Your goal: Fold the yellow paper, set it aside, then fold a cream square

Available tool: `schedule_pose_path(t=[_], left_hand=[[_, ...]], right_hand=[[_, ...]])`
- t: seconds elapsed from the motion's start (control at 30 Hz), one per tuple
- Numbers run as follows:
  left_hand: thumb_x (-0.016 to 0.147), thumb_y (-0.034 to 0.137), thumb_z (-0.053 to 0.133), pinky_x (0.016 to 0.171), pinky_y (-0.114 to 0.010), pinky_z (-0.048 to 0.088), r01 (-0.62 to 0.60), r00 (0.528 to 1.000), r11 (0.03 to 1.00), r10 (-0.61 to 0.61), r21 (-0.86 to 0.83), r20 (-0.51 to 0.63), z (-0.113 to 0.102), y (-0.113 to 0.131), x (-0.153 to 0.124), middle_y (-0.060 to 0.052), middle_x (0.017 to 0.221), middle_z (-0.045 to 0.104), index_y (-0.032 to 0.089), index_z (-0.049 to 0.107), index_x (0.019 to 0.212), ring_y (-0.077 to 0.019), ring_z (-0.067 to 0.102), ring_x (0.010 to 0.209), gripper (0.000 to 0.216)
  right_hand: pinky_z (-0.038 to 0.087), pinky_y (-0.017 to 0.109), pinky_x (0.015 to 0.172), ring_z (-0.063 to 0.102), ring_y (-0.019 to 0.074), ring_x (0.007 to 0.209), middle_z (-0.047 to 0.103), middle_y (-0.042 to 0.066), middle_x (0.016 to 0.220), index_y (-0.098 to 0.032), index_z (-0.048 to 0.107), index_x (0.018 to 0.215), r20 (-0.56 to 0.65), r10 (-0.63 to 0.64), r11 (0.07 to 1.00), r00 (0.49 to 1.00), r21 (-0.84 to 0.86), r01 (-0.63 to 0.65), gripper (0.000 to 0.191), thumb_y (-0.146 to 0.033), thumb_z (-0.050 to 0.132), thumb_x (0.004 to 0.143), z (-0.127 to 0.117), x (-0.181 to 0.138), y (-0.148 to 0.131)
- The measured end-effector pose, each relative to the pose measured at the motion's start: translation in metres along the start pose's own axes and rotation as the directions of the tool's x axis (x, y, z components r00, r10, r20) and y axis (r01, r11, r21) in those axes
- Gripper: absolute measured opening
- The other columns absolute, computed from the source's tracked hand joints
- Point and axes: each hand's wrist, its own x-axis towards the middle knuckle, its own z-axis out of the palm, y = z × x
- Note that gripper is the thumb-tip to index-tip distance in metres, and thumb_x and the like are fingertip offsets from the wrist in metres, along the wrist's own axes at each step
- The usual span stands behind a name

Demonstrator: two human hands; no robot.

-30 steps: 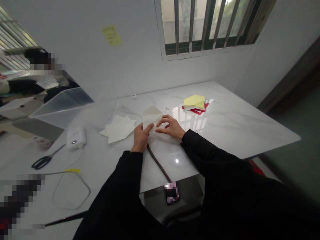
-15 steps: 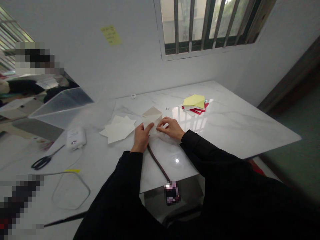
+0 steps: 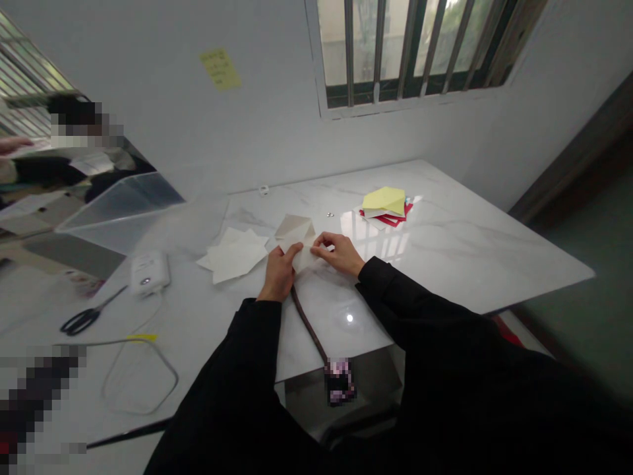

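I find the folded white paper (image 3: 297,239) near the middle of the marble table (image 3: 445,244), partly lifted, one flap raised toward the wall. My left hand (image 3: 278,272) pinches its near-left edge between thumb and fingers; my right hand (image 3: 337,253) pinches the right corner. I judge a fold is being formed, not yet creased. The next move calls for aligned edges and firm pressure along the line. Loose white sheets (image 3: 235,254) lie just left; a coloured paper stack (image 3: 386,206) sits well apart.
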Motion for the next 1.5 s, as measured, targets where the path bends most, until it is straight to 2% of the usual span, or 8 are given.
schedule_pose_path(t=[0.27,0.6,0.83,0.97,1.13,1.3,1.5], left_hand=[[0.064,0.039,0.087,0.084,-0.034,0.057,0.014,1.000,1.000,-0.014,-0.002,0.003,0.0027,0.0018,-0.0028,-0.011,0.099,0.079,0.015,0.072,0.093,-0.0295,0.073,0.103,0.041],[0.065,0.043,0.086,0.080,-0.035,0.059,0.027,1.000,0.999,-0.027,0.028,-0.015,0.0028,0.0026,-0.0028,-0.011,0.094,0.079,0.014,0.071,0.092,-0.0299,0.074,0.098,0.043],[0.067,0.049,0.087,0.080,-0.035,0.059,-0.013,1.000,0.997,0.013,0.082,0.000,-0.0004,-0.0008,-0.0022,-0.013,0.098,0.080,0.012,0.074,0.100,-0.0297,0.074,0.097,0.051],[0.068,0.052,0.087,0.075,-0.033,0.057,-0.025,0.999,0.987,0.031,0.156,-0.038,-0.0048,-0.0048,-0.0005,-0.015,0.099,0.079,0.011,0.075,0.098,-0.0285,0.074,0.093,0.052],[0.069,0.046,0.086,0.074,-0.032,0.056,-0.052,0.996,0.983,0.064,0.174,-0.068,-0.0061,-0.0057,0.0012,-0.014,0.098,0.079,0.011,0.075,0.101,-0.0276,0.074,0.090,0.049],[0.068,0.043,0.085,0.077,-0.033,0.057,-0.044,0.997,0.990,0.051,0.133,-0.051,-0.0027,-0.0020,-0.0005,-0.013,0.098,0.079,0.013,0.074,0.103,-0.0279,0.074,0.092,0.048],[0.068,0.042,0.086,0.072,-0.032,0.057,-0.038,0.999,0.993,0.041,0.115,-0.026,0.0014,0.0029,-0.0047,-0.013,0.097,0.079,0.012,0.074,0.104,-0.0286,0.074,0.090,0.048]], right_hand=[[0.049,0.031,0.082,0.061,0.0162,0.079,0.072,0.002,0.083,-0.020,0.069,0.084,-0.013,0.041,0.998,0.999,-0.036,-0.041,0.017,-0.035,0.073,0.088,-0.0012,-0.0007,-0.0045],[0.048,0.031,0.081,0.059,0.0164,0.078,0.070,0.001,0.083,-0.020,0.068,0.083,-0.024,0.003,0.997,1.000,-0.074,-0.005,0.017,-0.035,0.071,0.090,-0.0010,-0.0021,-0.0056],[0.049,0.030,0.078,0.061,0.0166,0.080,0.070,0.002,0.083,-0.020,0.070,0.086,-0.021,-0.013,0.995,1.000,-0.094,0.011,0.015,-0.035,0.070,0.090,0.0005,-0.0019,-0.0009],[0.048,0.028,0.075,0.059,0.0160,0.079,0.068,0.001,0.082,-0.019,0.070,0.087,0.005,-0.024,0.994,1.000,-0.108,0.025,0.013,-0.032,0.070,0.089,0.0002,-0.0023,-0.0008],[0.047,0.028,0.074,0.058,0.0149,0.077,0.068,0.001,0.084,-0.019,0.069,0.087,0.024,-0.064,0.993,0.998,-0.098,0.066,0.013,-0.032,0.068,0.091,-0.0006,-0.0031,-0.0021],[0.048,0.029,0.075,0.058,0.0153,0.077,0.068,0.002,0.084,-0.020,0.067,0.087,0.000,-0.050,0.995,0.999,-0.087,0.050,0.014,-0.033,0.067,0.092,-0.0005,-0.0034,-0.0034],[0.048,0.029,0.073,0.058,0.0161,0.077,0.066,0.001,0.082,-0.021,0.067,0.085,-0.025,-0.035,0.995,0.999,-0.096,0.032,0.013,-0.032,0.068,0.090,-0.0009,-0.0039,-0.0064]])
